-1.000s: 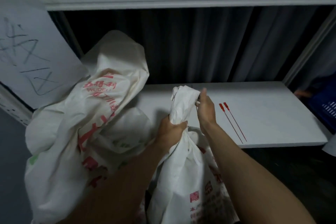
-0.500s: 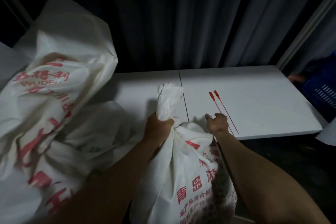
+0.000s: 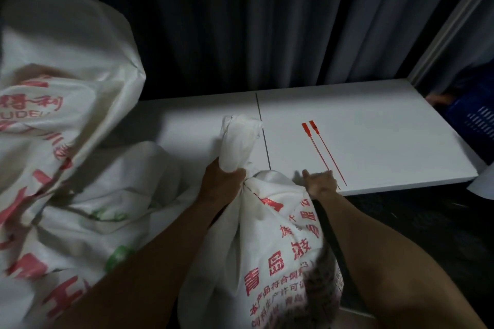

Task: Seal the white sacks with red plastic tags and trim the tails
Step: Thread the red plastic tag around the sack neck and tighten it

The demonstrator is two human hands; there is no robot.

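Head view: left hand [image 3: 222,184] grips sack [image 3: 270,235] neck; right hand [image 3: 319,184], curled over red tags [image 3: 306,127], possibly pinching.

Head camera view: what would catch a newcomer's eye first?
A white sack with red print stands front and centre, its twisted neck gripped by the left hand. Just right of it, two red tags lie side by side on the white table, the right hand at their near ends. More sacks pile up on the left.
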